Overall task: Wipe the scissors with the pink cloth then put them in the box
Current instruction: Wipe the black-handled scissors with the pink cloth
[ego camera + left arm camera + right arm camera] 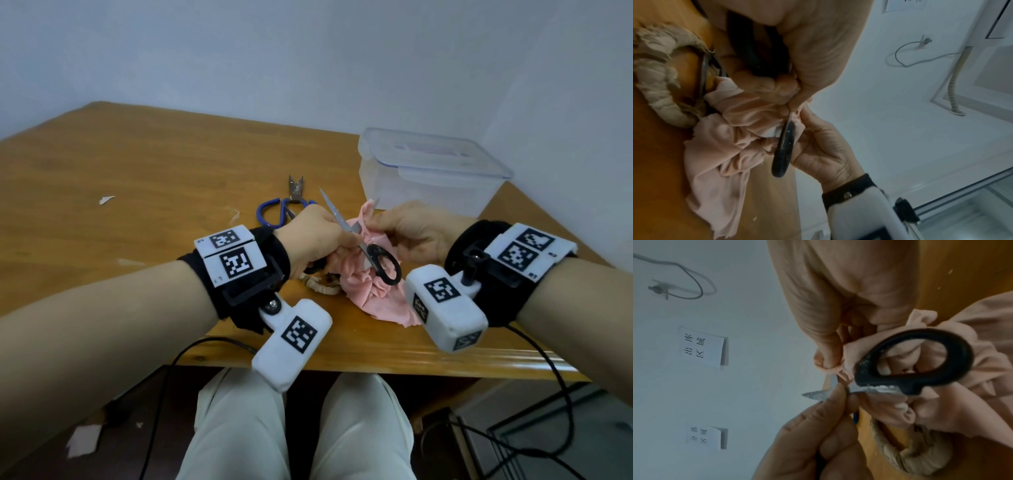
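Note:
Black-handled scissors (pixel 386 266) are held over the table with the blades spread. My left hand (pixel 317 236) grips them near the pivot and one handle. My right hand (pixel 409 229) pinches the pink cloth (pixel 373 294) around one blade. In the right wrist view the black handle loop (pixel 916 361) is close up and a blade tip (pixel 813 394) pokes out between the fingers. In the left wrist view the scissors (pixel 783 154) show edge-on against the cloth (pixel 731 138). The clear plastic box (pixel 428 178) stands at the back right with its lid on top.
Blue-handled scissors (pixel 284 209) lie on the wooden table (pixel 137 171) behind my left hand. Scissors with cloth-wrapped handles (pixel 322 287) lie under my left hand. Paper scraps (pixel 106 199) dot the table's left. Cables hang below the front edge.

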A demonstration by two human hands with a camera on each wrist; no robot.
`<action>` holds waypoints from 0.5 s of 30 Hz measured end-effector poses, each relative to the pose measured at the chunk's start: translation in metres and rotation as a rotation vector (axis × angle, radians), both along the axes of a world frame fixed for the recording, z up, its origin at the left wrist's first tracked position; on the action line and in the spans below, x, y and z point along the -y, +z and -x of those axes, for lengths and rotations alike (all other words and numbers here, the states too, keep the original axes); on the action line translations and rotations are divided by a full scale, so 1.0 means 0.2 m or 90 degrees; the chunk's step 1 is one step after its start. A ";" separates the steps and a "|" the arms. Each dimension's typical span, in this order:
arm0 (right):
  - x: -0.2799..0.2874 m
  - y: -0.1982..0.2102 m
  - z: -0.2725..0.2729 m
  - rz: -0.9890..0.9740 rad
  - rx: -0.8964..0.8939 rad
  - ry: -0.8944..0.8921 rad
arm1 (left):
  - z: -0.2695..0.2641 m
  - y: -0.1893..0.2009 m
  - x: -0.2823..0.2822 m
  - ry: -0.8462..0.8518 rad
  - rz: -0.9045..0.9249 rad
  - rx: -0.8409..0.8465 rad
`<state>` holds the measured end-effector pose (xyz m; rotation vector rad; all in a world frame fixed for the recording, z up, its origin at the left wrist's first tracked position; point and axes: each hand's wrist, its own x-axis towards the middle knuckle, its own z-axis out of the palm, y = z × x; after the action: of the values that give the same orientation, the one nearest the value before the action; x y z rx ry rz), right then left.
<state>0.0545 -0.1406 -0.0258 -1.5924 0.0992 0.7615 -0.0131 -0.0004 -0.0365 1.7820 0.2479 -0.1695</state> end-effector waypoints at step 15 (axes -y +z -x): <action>0.02 0.00 -0.06 0.009 -0.010 -0.018 | 0.01 0.01 0.00 -0.012 0.010 -0.005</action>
<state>0.0664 -0.1438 -0.0256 -1.5952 0.1386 0.7522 -0.0145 -0.0003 -0.0353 1.7696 0.2349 -0.1925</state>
